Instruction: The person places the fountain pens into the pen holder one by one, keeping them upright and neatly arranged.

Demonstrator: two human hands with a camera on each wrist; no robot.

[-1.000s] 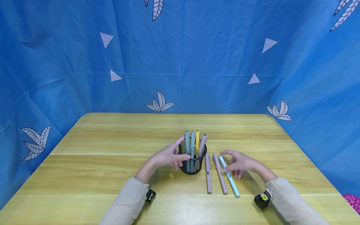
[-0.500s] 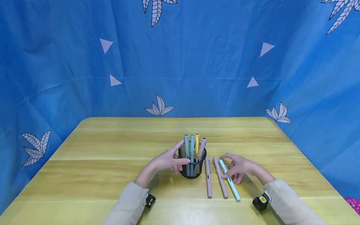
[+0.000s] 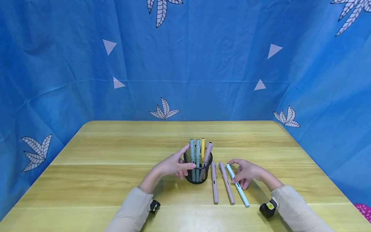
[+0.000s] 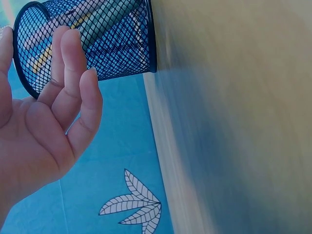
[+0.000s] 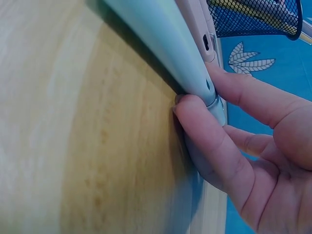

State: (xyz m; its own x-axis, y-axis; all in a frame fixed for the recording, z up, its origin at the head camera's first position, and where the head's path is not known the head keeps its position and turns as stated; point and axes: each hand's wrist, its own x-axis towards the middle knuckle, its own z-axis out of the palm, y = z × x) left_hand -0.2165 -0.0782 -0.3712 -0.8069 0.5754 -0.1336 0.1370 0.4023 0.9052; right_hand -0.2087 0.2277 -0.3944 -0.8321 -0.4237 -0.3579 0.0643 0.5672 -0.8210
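Note:
A black mesh pen cup (image 3: 208,169) stands upright on the table, holding two grey-blue pens (image 3: 198,151), a yellow pen (image 3: 203,147) and a mauve pen (image 3: 208,150). My left hand (image 3: 173,166) holds the cup by its left side, thumb over the front rim and index finger up at the left rim. In the left wrist view, the other fingers lie beside the mesh. My right hand (image 3: 247,170) pinches a light-blue pen (image 3: 242,195) near its capped end between thumb and fingers. That pen lies on or just above the table.
Two mauve pens, one nearer the cup (image 3: 214,188) and one nearer the light-blue pen (image 3: 227,185), lie side by side on the wooden table (image 3: 116,180). Behind the table hangs a blue cloth (image 3: 185,58) with leaf prints. Each wrist carries a small black camera (image 3: 268,208).
The head view has tilted up slightly. My right thumb has come onto the light-blue pen, whose near end has shifted a little rightward. The left hand keeps its hold on the pen cup.

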